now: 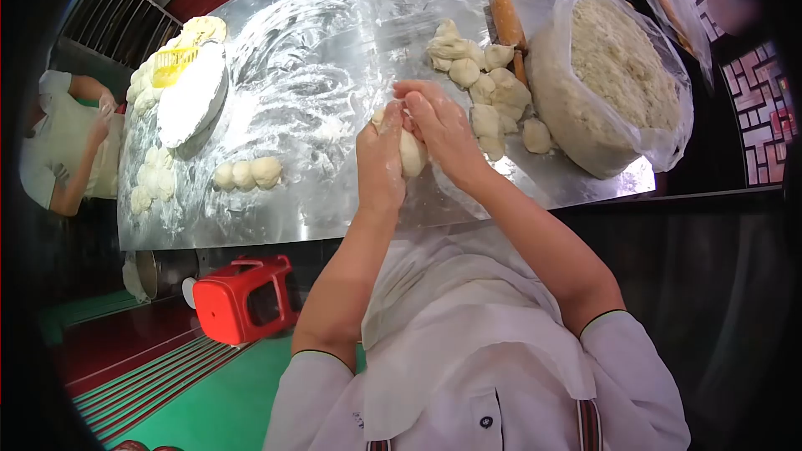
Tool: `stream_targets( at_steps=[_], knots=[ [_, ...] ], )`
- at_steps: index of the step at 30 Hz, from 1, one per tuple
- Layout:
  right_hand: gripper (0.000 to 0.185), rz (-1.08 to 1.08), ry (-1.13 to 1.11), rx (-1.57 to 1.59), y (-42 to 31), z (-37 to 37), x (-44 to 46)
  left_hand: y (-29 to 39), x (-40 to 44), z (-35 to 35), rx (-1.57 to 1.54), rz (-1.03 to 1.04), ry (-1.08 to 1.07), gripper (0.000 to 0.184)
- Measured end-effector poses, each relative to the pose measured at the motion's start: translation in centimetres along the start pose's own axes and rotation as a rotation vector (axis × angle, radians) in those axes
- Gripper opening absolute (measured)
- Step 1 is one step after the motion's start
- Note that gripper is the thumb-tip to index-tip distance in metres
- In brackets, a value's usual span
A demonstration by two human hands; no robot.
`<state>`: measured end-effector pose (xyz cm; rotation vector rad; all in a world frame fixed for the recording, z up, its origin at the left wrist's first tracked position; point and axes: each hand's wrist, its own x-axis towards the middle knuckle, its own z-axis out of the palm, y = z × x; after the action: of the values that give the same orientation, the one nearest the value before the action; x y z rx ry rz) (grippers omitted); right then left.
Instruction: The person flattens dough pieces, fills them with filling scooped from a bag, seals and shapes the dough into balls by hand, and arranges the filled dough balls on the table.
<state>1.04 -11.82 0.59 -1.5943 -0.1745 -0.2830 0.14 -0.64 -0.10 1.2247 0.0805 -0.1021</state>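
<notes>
My left hand (382, 163) is closed round the left side of a dough piece (412, 154), above the near part of the floured metal table (351, 225). From the other side my right hand (444, 135) cups the same piece, with its fingers over the top. The dough is pale and smooth, partly hidden between the palms. Several dough lumps (507, 93) lie in a cluster just right of my right hand. A row of three dough balls (242, 174) sits on the table to the left of my left hand.
A wooden rolling pin (505, 17) lies beside a large plastic bag (576, 117) of rough dough at right. At left stand a round white flour-covered pan (190, 108), a yellow basket-like piece (171, 67) and more dough. Another person (71, 142) is at the far left; a red stool (221, 309) stands below.
</notes>
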Motion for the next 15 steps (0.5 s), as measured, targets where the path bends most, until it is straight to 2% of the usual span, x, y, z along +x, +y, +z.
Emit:
stream_targets(
  at_steps=[1,3,5,6,9,11,13,15],
  knots=[
    [0.04,0.055,-0.026,-0.12,-0.6,-0.9,-0.3,0.4,0.3,-0.7,0.005,-0.002,0.005,0.043],
    [0.036,0.119,-0.052,-0.237,-1.4,-2.0,-0.6,1.3,0.4,-2.1,0.184,-0.164,-0.272,0.051],
    [0.029,0.46,-0.436,-0.191,-1.9,-2.7,-0.3,0.9,0.3,-2.2,0.135,-0.247,-0.314,0.054],
    [0.029,0.464,-0.429,-0.188,-1.7,-2.7,-0.5,0.8,0.3,-2.3,0.083,-0.325,-0.355,0.058],
    [0.022,0.343,-0.507,-0.228,-0.3,-2.1,-1.4,0.5,0.0,-2.6,0.098,-0.41,-0.272,0.058],
    [0.014,-0.24,-0.211,-0.549,1.3,-1.7,-2.2,0.0,-0.1,-2.5,0.2,-0.371,-0.207,0.057],
    [0.011,-0.234,-0.182,-0.611,1.9,-2.0,-2.4,-0.7,-0.5,-3.2,0.303,-0.335,-0.131,0.057],
    [0.007,-0.196,-0.104,-0.664,3.2,-3.3,-2.1,-1.1,-0.7,-4.7,0.041,-0.353,-0.284,0.048]
  ],
)
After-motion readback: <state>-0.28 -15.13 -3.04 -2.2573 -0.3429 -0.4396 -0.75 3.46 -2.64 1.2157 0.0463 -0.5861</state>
